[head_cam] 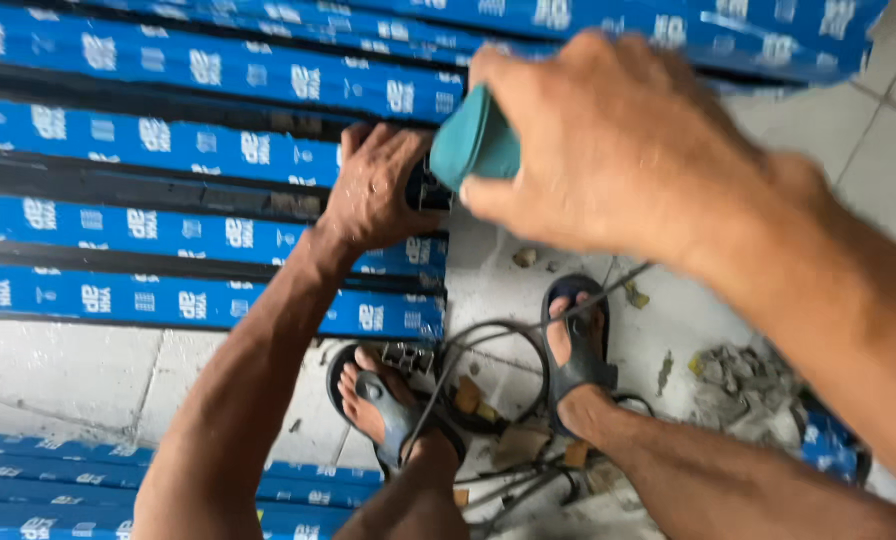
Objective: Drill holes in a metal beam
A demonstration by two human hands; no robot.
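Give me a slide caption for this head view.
Left hand steadies a blue-wrapped bar; right hand grips a teal tool.

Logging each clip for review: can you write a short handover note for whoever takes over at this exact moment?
Left hand: gripping the end of a blue-wrapped profile in the stack on the floor.
Right hand: shut on a teal power tool, held at that same end.
Both feet in sandals, cable looped between them, rubble at right.
Done or left: cannot tell; no cut shows.

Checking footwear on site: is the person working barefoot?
No: each foot wears a dark sandal, the left sandal and the right sandal, standing on the tiled floor among debris.
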